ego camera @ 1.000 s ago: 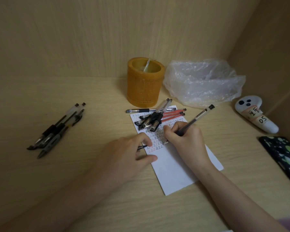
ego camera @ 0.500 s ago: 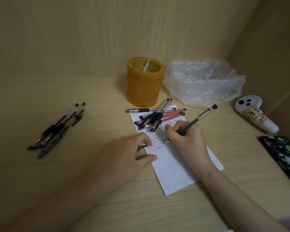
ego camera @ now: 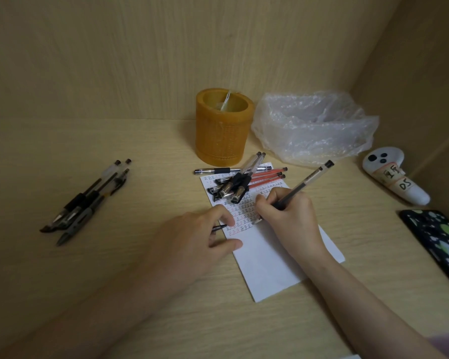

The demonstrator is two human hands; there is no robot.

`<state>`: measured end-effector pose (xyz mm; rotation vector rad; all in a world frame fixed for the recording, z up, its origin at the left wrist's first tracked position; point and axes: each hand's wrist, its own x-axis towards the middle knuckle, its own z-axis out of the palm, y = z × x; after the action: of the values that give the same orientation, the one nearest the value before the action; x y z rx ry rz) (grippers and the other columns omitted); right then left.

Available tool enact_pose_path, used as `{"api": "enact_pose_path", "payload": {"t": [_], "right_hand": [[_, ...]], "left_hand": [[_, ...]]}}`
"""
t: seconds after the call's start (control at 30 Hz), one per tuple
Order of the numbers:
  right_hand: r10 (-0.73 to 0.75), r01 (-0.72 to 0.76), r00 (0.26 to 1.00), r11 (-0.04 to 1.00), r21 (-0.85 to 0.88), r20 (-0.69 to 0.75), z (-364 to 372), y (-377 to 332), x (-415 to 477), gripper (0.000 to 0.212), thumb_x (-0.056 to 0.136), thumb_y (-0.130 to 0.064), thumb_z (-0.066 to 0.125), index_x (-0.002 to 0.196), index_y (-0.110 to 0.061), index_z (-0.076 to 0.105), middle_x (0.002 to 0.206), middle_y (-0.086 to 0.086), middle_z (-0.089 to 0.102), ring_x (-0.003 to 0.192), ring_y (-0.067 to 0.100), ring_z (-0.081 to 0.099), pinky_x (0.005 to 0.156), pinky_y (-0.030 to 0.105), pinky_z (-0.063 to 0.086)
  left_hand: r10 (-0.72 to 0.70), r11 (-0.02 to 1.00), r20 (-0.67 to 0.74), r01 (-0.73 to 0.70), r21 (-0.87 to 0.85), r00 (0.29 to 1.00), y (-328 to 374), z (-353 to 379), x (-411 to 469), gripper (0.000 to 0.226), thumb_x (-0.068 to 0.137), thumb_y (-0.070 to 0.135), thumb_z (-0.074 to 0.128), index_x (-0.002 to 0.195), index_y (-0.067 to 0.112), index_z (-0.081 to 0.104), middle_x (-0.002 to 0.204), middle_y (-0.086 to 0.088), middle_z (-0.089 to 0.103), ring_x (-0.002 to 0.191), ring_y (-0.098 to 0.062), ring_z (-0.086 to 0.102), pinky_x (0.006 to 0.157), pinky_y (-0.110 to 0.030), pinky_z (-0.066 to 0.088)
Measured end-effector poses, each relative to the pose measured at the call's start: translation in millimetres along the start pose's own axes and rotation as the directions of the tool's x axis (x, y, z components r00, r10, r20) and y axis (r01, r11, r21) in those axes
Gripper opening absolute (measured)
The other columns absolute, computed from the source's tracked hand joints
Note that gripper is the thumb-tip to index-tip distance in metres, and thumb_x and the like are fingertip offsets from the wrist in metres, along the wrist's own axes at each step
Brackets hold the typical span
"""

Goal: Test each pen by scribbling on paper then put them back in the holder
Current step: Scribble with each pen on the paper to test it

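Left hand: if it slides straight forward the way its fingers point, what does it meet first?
Probably the right hand, just across a strip of paper; the left hand points rightward toward it. Depth is unclear.

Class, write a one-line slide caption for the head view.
Right hand tests a black pen on the marked paper while the left hand steadies it, orange holder behind.

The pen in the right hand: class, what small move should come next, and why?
Probably lift the pen off the paper and carry it to the holder. The right hand has its tip down on rows of marks, so this pen seems tested. The left hand pins the sheet and hides most of another pen, perhaps the next to try.
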<state>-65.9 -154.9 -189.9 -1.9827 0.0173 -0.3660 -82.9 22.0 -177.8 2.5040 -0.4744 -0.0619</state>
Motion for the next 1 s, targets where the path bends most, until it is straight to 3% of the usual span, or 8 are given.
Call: {"api": "enact_pose_path", "payload": {"t": [0.17, 0.37, 0.53, 0.8, 1.0], "right_hand": [[-0.005, 0.005, 1.0, 1.0, -0.012, 0.009, 0.5, 0.1, -0.4, 0.033, 0.083, -0.007, 0.065, 0.053, 0.002, 0.052, 0.048, 0.004, 0.045, 0.045, 0.005, 0.036, 0.046, 0.014, 0.029], [-0.003, 0.003, 1.0, 1.0, -0.01, 0.004, 0.6, 0.3, -0.1, 0.033, 0.082, -0.006, 0.065, 0.053, 0.001, 0.052, 0.046, 0.0, 0.044, 0.044, 0.005, 0.035, 0.045, 0.013, 0.028], [-0.003, 0.003, 1.0, 1.0, 0.01, 0.006, 0.3, 1.0, 0.5, 0.036, 0.083, -0.009, 0.066, 0.052, 0.001, 0.052, 0.047, 0.003, 0.044, 0.044, 0.005, 0.035, 0.047, 0.015, 0.029], [-0.017, 0.018, 1.0, 1.0, -0.026, 0.01, 0.2, -0.8, -0.8, 0.035, 0.082, -0.007, 0.065, 0.051, 0.001, 0.051, 0.046, 0.003, 0.044, 0.045, 0.005, 0.037, 0.046, 0.014, 0.029], [-0.003, 0.004, 1.0, 1.0, -0.029, 0.014, 0.6, -0.9, -0.4, 0.035, 0.081, -0.006, 0.065, 0.05, 0.0, 0.05, 0.045, 0.0, 0.041, 0.044, 0.005, 0.034, 0.045, 0.013, 0.028]], "left_hand": [[-0.004, 1.0, 0.011, 0.004, -0.004, 1.0, 0.2, 0.0, 0.2, 0.026, 0.076, 0.057, 0.059, 0.095, 0.041, 0.049, 0.047, 0.008, 0.043, 0.051, -0.003, 0.048, 0.059, -0.022, 0.042], [-0.001, 1.0, 0.009, 0.001, 0.0, 1.0, 1.4, -0.5, -0.4, 0.026, 0.077, 0.057, 0.059, 0.096, 0.041, 0.049, 0.047, 0.009, 0.043, 0.058, -0.002, 0.053, 0.062, -0.022, 0.045], [0.003, 1.0, -0.003, -0.003, 0.006, 1.0, 0.0, 0.5, 0.7, 0.026, 0.076, 0.057, 0.06, 0.094, 0.042, 0.049, 0.046, 0.012, 0.041, 0.049, 0.003, 0.044, 0.054, -0.02, 0.033], [0.001, 1.0, -0.011, -0.002, -0.018, 1.0, -2.8, 2.9, 1.4, 0.025, 0.075, 0.057, 0.06, 0.091, 0.042, 0.049, 0.044, 0.01, 0.04, 0.049, 0.001, 0.046, 0.055, -0.022, 0.038], [-0.005, 1.0, -0.01, 0.005, -0.026, 1.0, -2.7, 2.6, 1.1, 0.026, 0.074, 0.056, 0.062, 0.092, 0.041, 0.05, 0.042, 0.013, 0.042, 0.052, 0.007, 0.047, 0.052, -0.02, 0.032]]}}
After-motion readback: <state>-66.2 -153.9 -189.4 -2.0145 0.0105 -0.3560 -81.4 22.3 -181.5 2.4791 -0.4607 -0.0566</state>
